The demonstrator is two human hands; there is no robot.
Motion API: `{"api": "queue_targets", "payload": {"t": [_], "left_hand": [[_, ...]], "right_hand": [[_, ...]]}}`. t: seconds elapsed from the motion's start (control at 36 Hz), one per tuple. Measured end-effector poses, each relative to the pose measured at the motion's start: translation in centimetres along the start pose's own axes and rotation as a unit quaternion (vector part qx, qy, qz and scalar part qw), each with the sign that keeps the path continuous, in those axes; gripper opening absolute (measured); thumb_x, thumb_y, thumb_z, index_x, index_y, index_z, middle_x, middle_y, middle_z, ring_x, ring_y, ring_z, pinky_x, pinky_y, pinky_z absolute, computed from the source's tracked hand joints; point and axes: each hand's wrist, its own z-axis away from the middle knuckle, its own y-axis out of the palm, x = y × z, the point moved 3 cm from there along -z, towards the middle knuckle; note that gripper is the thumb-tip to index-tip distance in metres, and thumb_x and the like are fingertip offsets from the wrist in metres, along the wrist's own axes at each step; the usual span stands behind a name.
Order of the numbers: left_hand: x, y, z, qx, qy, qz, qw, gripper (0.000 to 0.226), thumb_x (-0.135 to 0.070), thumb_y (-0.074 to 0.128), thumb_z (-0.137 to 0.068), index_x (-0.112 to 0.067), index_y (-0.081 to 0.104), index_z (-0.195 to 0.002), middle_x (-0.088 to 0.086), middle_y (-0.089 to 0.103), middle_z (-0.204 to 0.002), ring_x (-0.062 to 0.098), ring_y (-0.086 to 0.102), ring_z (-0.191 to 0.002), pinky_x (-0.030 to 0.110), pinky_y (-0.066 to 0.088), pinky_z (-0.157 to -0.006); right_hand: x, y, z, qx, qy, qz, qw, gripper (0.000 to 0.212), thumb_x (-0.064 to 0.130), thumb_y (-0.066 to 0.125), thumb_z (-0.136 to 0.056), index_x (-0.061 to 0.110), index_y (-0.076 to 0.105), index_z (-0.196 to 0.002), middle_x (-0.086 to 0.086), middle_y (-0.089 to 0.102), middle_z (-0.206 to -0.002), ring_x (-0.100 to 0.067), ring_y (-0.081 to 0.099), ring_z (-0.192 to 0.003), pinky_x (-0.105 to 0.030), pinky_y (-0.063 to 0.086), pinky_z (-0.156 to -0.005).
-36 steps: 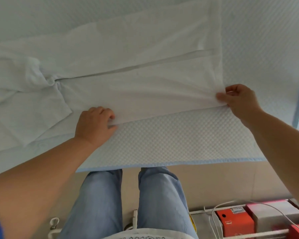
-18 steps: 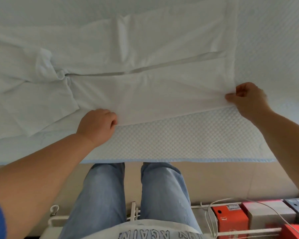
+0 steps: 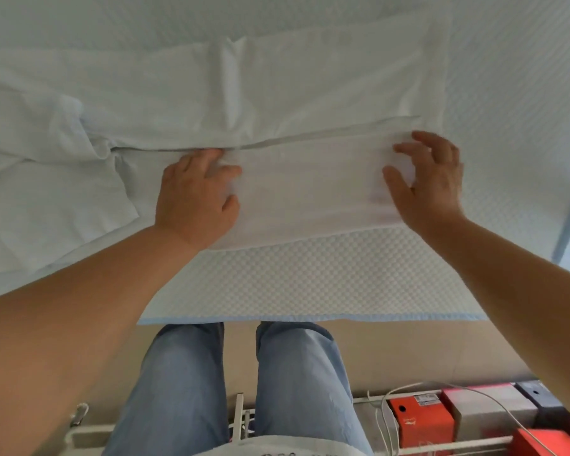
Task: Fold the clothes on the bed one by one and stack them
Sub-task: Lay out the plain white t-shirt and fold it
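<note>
Just flipped near edge of shirt [image 3: 310, 189] over to the middle; left hand [image 3: 195, 199] and right hand [image 3: 428, 189] flat, fingers [image 3: 408, 148] spread, nothing gripped. First fold done.

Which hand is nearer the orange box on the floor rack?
Right. The right hand rests on the white garment's right end, above the orange box; the left hand presses the fold farther left.

the white garment [image 3: 310, 103] runs off the left edge of the frame, so its far end can't be seen. right hand [image 3: 431, 185] is motion-blurred, fingers [image 3: 405, 148] smeared. left hand [image 3: 196, 195] covers the cloth under it. the orange boxes [image 3: 420, 422] at lower right are cropped, labels too small to read.
</note>
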Motion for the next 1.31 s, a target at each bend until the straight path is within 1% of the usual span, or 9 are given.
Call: {"api": "queue_targets", "payload": {"t": [0.08,0.22,0.36,0.44,0.58,0.75,0.89,1.11,1.31], "left_hand": [[-0.5,-1.3,-0.8,-0.064,0.012,0.032,0.997,0.034,-0.018,0.057,-0.07,-0.01,0.071,-0.099,0.017,0.061,-0.109,0.039,0.056,-0.101,0.045,0.04,-0.085],[-0.1,-3.9,-5.4,-0.149,-0.02,0.066,0.986,0.033,-0.021,0.056,-0.076,-0.009,0.068,-0.104,0.019,0.06,-0.107,0.04,0.055,-0.102,0.044,0.039,-0.085],[1.2,-5.1,-12.2,-0.097,-0.088,0.006,0.991,0.041,-0.03,0.049,-0.089,-0.015,0.054,-0.127,0.017,0.051,-0.129,0.037,0.044,-0.119,0.043,0.033,-0.096],[1.6,-5.6,-15.0,-0.028,-0.113,0.007,0.993,0.036,-0.037,0.042,-0.094,-0.021,0.059,-0.121,0.014,0.053,-0.126,0.036,0.046,-0.116,0.044,0.033,-0.096],[2.0,-6.4,-16.9,0.049,-0.092,0.043,0.994,0.03,-0.043,0.051,-0.089,-0.023,0.061,-0.11,0.005,0.058,-0.116,0.031,0.052,-0.11,0.042,0.036,-0.097],[1.4,-6.3,-18.4,0.14,-0.053,0.037,0.988,0.022,-0.041,0.063,-0.084,-0.019,0.057,-0.083,0.005,0.055,-0.09,0.023,0.048,-0.083,0.029,0.032,-0.067],[1.5,-5.8,-18.1,0.087,-0.067,0.064,0.992,0.02,-0.038,0.068,-0.079,-0.021,0.058,-0.078,0.004,0.057,-0.085,0.023,0.05,-0.079,0.029,0.034,-0.066],[0.8,-5.7,-18.4,0.073,-0.075,0.102,0.989,0.025,-0.038,0.063,-0.084,-0.017,0.064,-0.097,0.004,0.062,-0.1,0.022,0.054,-0.089,0.027,0.035,-0.075],[0.2,-5.3,-16.7,-0.03,-0.085,0.089,0.992,0.027,-0.03,0.063,-0.08,-0.016,0.063,-0.103,0.009,0.061,-0.109,0.028,0.056,-0.101,0.032,0.042,-0.081]], "right_hand": [[-0.5,-1.6,-2.0,-0.083,0.122,-0.068,0.987,0.051,0.038,0.057,-0.085,0.007,0.051,-0.125,-0.014,0.044,-0.133,-0.03,0.037,-0.125,-0.035,0.026,-0.106],[-2.1,-2.6,-8.0,-0.044,0.291,-0.129,0.947,0.072,0.062,0.048,-0.084,0.011,0.043,-0.134,-0.007,0.053,-0.128,-0.027,0.047,-0.12,-0.038,0.037,-0.102],[-1.1,-1.3,-11.8,-0.042,0.291,-0.142,0.945,0.063,0.064,0.044,-0.085,0.012,0.051,-0.121,-0.005,0.057,-0.111,-0.028,0.052,-0.11,-0.032,0.037,-0.082],[-0.5,-0.5,-12.1,-0.056,0.272,-0.116,0.954,0.056,0.058,0.043,-0.09,0.009,0.051,-0.115,-0.015,0.058,-0.118,-0.034,0.052,-0.111,-0.035,0.037,-0.083],[-1.9,-1.6,-11.1,-0.142,0.222,-0.1,0.96,0.034,0.048,0.043,-0.093,0.016,0.041,-0.085,-0.014,0.052,-0.083,-0.028,0.048,-0.079,-0.031,0.026,-0.063],[-4.4,-2.5,-10.5,-0.159,0.233,-0.137,0.95,0.031,0.047,0.046,-0.091,0.017,0.043,-0.085,-0.001,0.045,-0.073,-0.021,0.043,-0.075,-0.028,0.025,-0.062],[-5.0,-2.5,-10.4,-0.11,0.267,-0.17,0.942,0.037,0.053,0.046,-0.09,0.02,0.053,-0.105,0.013,0.048,-0.075,-0.014,0.048,-0.079,-0.026,0.034,-0.071],[-5.8,-1.6,-5.0,-0.025,0.254,-0.019,0.967,0.052,0.06,0.042,-0.089,0.012,0.053,-0.105,-0.01,0.059,-0.097,-0.033,0.054,-0.096,-0.035,0.031,-0.075],[-7.2,-1.8,-4.4,-0.031,0.261,-0.064,0.963,0.035,0.053,0.049,-0.089,0.018,0.052,-0.088,-0.001,0.053,-0.077,-0.023,0.047,-0.077,-0.033,0.033,-0.068]]}}
